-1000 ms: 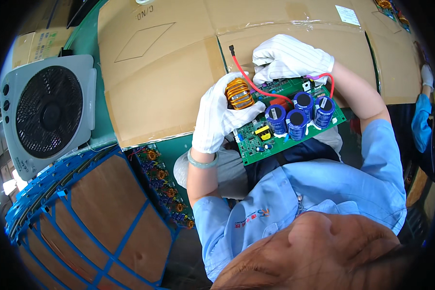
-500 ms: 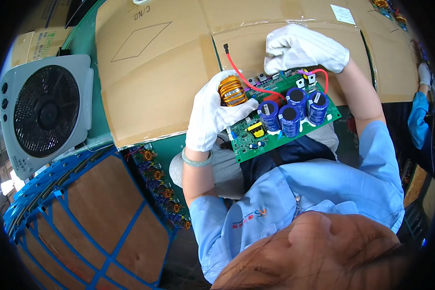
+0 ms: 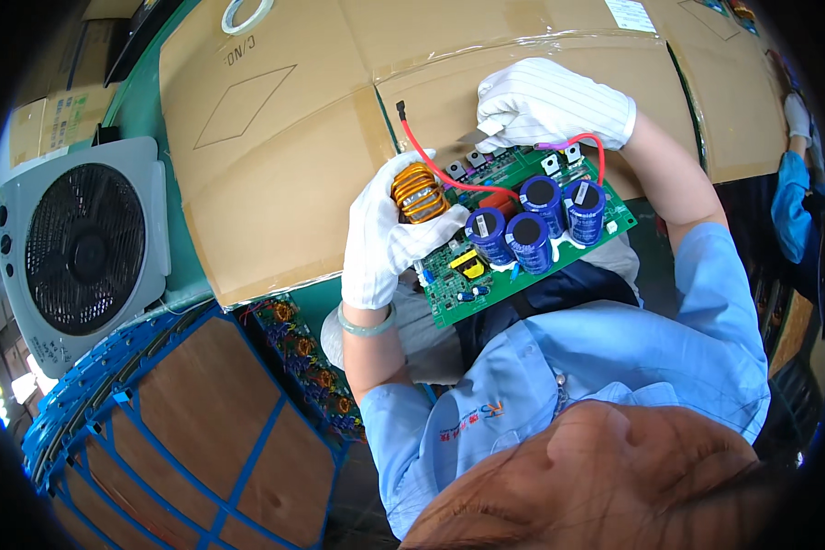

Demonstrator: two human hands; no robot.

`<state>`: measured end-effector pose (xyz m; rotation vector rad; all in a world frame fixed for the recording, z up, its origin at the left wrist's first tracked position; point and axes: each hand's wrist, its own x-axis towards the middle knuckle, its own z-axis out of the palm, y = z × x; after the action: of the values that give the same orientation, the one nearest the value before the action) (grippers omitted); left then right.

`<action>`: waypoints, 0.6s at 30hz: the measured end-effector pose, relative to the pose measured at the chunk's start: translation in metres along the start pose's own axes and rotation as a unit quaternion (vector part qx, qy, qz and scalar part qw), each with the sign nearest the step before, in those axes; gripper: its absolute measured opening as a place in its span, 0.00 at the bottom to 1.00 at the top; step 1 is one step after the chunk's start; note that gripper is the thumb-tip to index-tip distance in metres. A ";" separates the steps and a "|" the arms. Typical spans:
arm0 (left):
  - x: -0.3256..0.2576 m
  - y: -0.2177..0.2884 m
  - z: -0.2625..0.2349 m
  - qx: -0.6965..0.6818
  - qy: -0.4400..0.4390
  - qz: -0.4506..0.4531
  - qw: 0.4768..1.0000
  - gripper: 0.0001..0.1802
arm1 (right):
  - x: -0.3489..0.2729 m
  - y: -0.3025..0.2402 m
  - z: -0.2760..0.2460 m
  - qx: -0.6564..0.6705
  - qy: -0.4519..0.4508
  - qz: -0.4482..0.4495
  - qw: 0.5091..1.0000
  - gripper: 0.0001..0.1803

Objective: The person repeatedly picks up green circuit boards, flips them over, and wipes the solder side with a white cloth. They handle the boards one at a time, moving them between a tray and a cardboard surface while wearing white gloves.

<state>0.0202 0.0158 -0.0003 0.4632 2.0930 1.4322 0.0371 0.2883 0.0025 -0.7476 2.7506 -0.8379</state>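
Observation:
My left hand (image 3: 371, 240), in a white glove, grips the left end of a green circuit board (image 3: 447, 309), its fingers and thumb around a copper-wound coil (image 3: 419, 194). Several blue cylindrical capacitors (image 3: 527, 240) stand on the board. A red wire (image 3: 421, 147) with a black connector on its free end rises past the coil; another red wire (image 3: 599, 151) loops at the right. My gloved right hand (image 3: 555, 103) is closed just beyond the board's far edge, pinching a thin greyish flat piece (image 3: 472, 137) that points left. Its exact kind cannot be made out.
Cardboard sheets (image 3: 275, 197) cover the green bench. At the left stands a grey box fan (image 3: 84, 238), with a tape roll (image 3: 247, 13) at the far edge. Below the bench, more boards with coils (image 3: 307, 348) sit beside a blue-framed wooden panel (image 3: 183, 412). Another person's sleeve (image 3: 791, 206) shows far right.
The view has shifted a little. My right hand has turned and come lower toward the board's far edge, and the thin greyish piece now shows at its fingers. My left hand keeps its hold.

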 end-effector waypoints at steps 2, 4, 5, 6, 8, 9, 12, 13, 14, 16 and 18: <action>-0.001 -0.001 -0.001 -0.001 0.003 0.001 1.000 0.36 | 0.005 -0.004 -0.003 -0.011 -0.018 0.021 1.000 0.16; -0.001 -0.002 0.000 -0.001 0.003 0.004 1.000 0.36 | 0.005 0.001 0.009 0.009 0.048 0.010 0.999 0.19; 0.000 -0.004 0.000 0.000 0.002 0.008 1.000 0.36 | 0.004 0.004 0.013 0.018 0.081 0.006 0.997 0.21; 0.001 -0.005 0.000 0.001 0.001 0.011 1.000 0.36 | 0.003 0.006 0.009 0.071 0.050 0.066 0.994 0.22; 0.001 -0.007 0.001 -0.005 0.004 0.015 1.000 0.37 | 0.003 0.009 -0.004 0.176 -0.012 0.183 0.967 0.24; 0.000 -0.007 0.001 -0.007 0.005 0.018 1.000 0.37 | 0.002 0.031 -0.005 0.100 -0.026 0.146 0.984 0.19; 0.000 -0.008 0.001 -0.024 0.006 0.002 1.000 0.37 | -0.010 0.020 -0.032 0.175 -0.024 0.182 0.967 0.19; 0.001 -0.007 0.000 -0.023 0.005 -0.001 1.000 0.37 | -0.015 0.024 -0.032 0.191 -0.024 0.153 0.969 0.19; 0.001 -0.008 0.000 -0.010 0.004 0.003 1.000 0.36 | -0.018 0.028 -0.033 0.206 -0.024 0.123 0.970 0.19; 0.001 -0.001 0.001 -0.044 -0.001 -0.014 0.999 0.36 | -0.018 0.037 -0.027 0.172 -0.042 0.096 0.979 0.23; 0.002 0.000 0.001 -0.051 -0.006 -0.021 0.998 0.36 | -0.016 0.042 -0.024 0.148 -0.063 0.096 0.982 0.25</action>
<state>0.0193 0.0173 -0.0014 0.3849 1.9972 1.4990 0.0260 0.3381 -0.0008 -0.4546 2.4616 -1.0818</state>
